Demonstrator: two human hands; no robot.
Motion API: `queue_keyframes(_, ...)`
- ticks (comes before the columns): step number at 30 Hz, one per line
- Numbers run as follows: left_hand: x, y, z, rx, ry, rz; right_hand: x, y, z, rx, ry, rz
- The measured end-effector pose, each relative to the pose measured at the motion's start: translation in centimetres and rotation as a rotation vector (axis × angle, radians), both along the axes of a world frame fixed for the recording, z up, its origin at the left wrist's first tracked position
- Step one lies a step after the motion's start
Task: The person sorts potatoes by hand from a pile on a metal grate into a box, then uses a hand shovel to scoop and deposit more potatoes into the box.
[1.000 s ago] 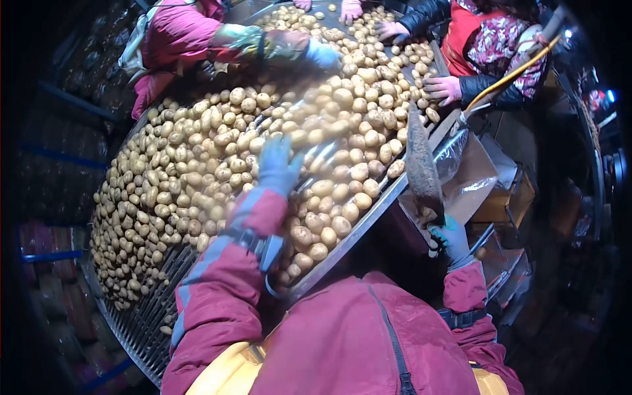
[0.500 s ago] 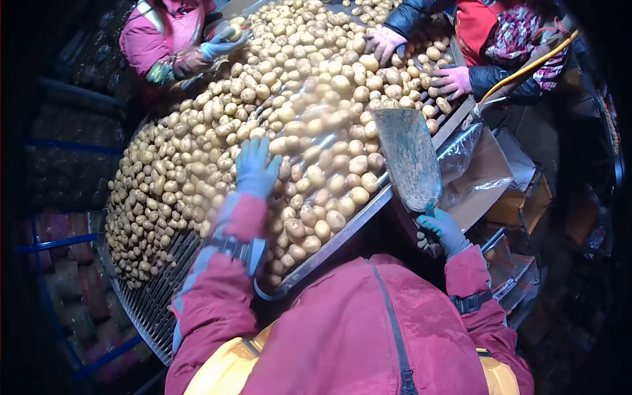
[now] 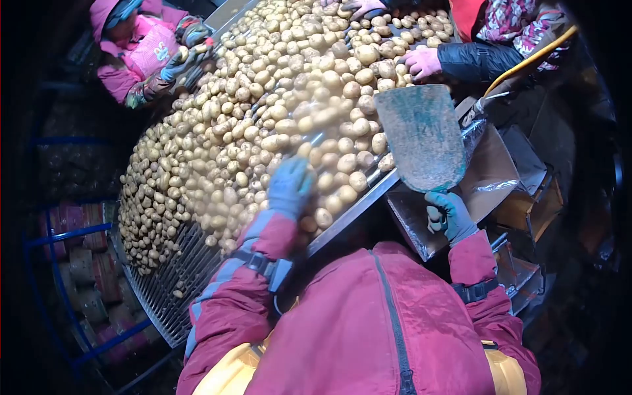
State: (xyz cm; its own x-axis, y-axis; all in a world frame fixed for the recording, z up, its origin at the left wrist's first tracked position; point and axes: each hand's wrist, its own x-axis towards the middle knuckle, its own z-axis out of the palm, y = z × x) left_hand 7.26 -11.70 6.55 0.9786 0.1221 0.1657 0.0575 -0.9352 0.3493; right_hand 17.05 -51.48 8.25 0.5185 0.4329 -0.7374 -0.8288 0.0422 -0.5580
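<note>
**Potatoes on the grid, scoop in the right hand**

The grid table point(image 3: 172, 297) is the largest thing. It runs from under the left hand up and away, and its bare bars show below and to the left of that hand. Almost all of it is covered by the potatoes point(image 3: 263, 112), a thick heap that begins at the left fingers and goes far ahead of both hands.

Just to the right of the right hand lies a cardboard box point(image 3: 490, 174) with a clear plastic film in it, outside the edge of the table.

The scoop point(image 3: 421, 135) is a flat metal blade, dusty with soil. It stands up from the right hand, with its wide face turned to the camera, and its top part is in front of the potatoes at the table edge. The right hand point(image 3: 451, 216), in a teal glove, is closed around the short handle of the scoop, below the blade.

The left hand point(image 3: 289, 185), in a blue glove, lies palm down on the potatoes near the table edge, fingers loosely spread. It holds nothing that I can see.

Far ahead of the scoop, a co-worker's pink glove point(image 3: 421, 61) rests on the potatoes. Far ahead of the left hand, on the other side of the table, another person in a pink jacket point(image 3: 135, 59) bends over the heap.
</note>
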Motion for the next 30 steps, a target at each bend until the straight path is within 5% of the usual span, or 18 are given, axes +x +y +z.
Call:
queue_keyframes(6,7.9,-9.6,0.0,-0.104,0.160,-0.132,-0.3,-2.1,-2.3,0.106,0.109,-0.084)
queue_keyframes(23,11.4,-11.2,1.2,0.135,0.363,-0.275,-3.3,3.9,-2.3,-0.244,0.115,-0.241)
queue_keyframes(28,11.4,-6.2,-4.7,-0.378,0.101,-0.212,-6.9,3.7,-0.3,-0.125,0.138,-0.437)
queue_keyframes(29,10.7,-6.9,2.1,-0.440,0.350,-0.110,-7.7,3.4,-0.4,-0.168,0.130,-0.400)
queue_keyframes(30,10.8,-4.2,-2.4,-0.559,0.177,-0.133,-8.1,3.1,-0.7,-0.204,0.123,-0.354)
